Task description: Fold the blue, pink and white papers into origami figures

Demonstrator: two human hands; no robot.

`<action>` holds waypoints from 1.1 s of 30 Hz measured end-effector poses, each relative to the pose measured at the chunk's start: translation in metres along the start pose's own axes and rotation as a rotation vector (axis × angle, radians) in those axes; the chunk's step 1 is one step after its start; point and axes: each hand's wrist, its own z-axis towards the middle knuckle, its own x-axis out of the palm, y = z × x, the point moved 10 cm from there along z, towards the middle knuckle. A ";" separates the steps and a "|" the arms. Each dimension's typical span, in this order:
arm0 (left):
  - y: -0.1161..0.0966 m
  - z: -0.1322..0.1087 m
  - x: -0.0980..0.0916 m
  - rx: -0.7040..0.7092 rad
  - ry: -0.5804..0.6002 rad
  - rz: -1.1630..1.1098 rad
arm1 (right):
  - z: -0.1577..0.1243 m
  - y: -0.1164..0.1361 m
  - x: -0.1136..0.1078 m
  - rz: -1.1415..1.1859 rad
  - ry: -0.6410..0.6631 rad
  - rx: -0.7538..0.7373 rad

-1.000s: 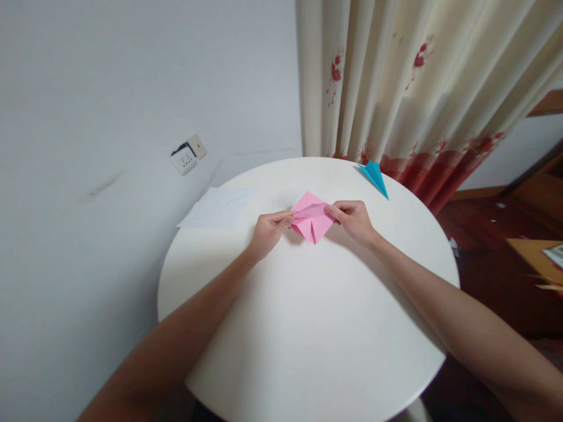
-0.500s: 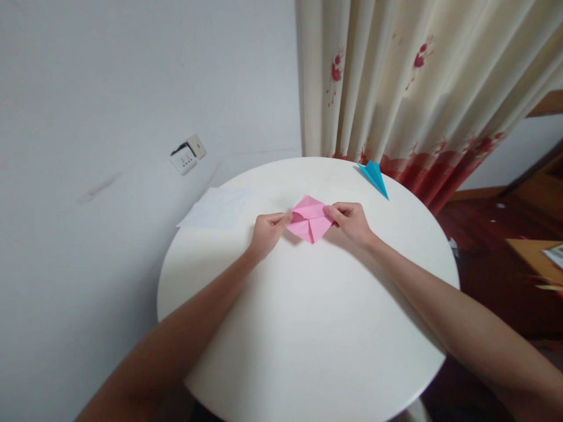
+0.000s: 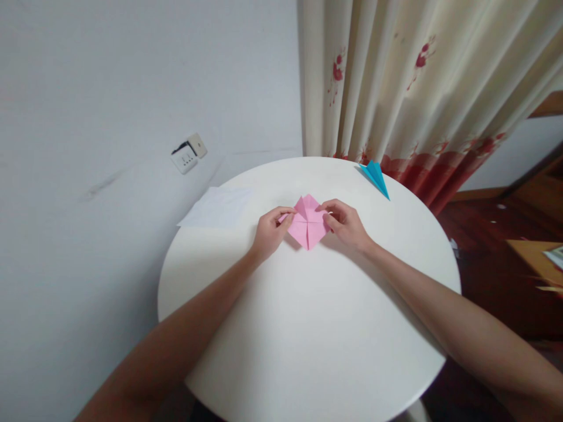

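Pink paper: the folded pink paper (image 3: 307, 230) is at the middle of the far part of the round white table (image 3: 316, 328), between the two hands, and a small shadow shows under its near left edge; I cannot tell if all of it is touching the table
Paper shape: like a diamond, one corner to the near side, one to the far side, one to each hand; no side looks clearly longer, and fold lines cross in the middle
Flap: a small pointy bit sticks up on the far left part
Left hand: the left hand (image 3: 269, 233) has thumb and fingers almost closed, pinching the left corner, so the paper lies to its right
Right hand: the right hand (image 3: 347, 225) is curled, thumb and finger a little apart around the right corner, so the paper lies to its left; I cannot tell how tight it grips
Nearer hand: neither one, both reach it from opposite sides
Blue paper: a folded blue paper (image 3: 376, 180) lies far right, well apart from the hands
White sheet: a white sheet (image 3: 215, 208) lies far left, past the left hand
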 end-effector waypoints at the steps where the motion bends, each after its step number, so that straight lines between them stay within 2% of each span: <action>1: -0.002 0.000 0.003 0.017 0.033 0.019 | -0.001 0.002 0.002 -0.026 0.023 -0.008; 4: -0.006 -0.003 0.014 0.057 0.139 0.056 | -0.003 0.013 0.007 -0.082 0.098 -0.062; 7: -0.006 -0.004 0.017 0.067 0.171 0.044 | -0.005 0.025 0.011 -0.121 0.142 -0.138; 13: -0.006 -0.005 0.016 0.031 0.158 0.032 | -0.005 0.018 0.010 -0.174 0.137 -0.076; 20: 0.007 -0.006 0.011 -0.142 0.100 -0.065 | -0.004 0.000 0.009 -0.049 0.146 0.026; 25: 0.013 -0.005 0.005 -0.168 0.023 -0.093 | -0.002 0.005 0.006 -0.148 0.123 -0.005; 28: 0.010 -0.004 0.003 -0.146 0.005 -0.053 | 0.000 0.008 0.003 -0.193 0.084 -0.023; 33: -0.013 -0.002 -0.001 0.007 -0.013 0.136 | 0.000 0.007 -0.001 -0.203 0.034 -0.025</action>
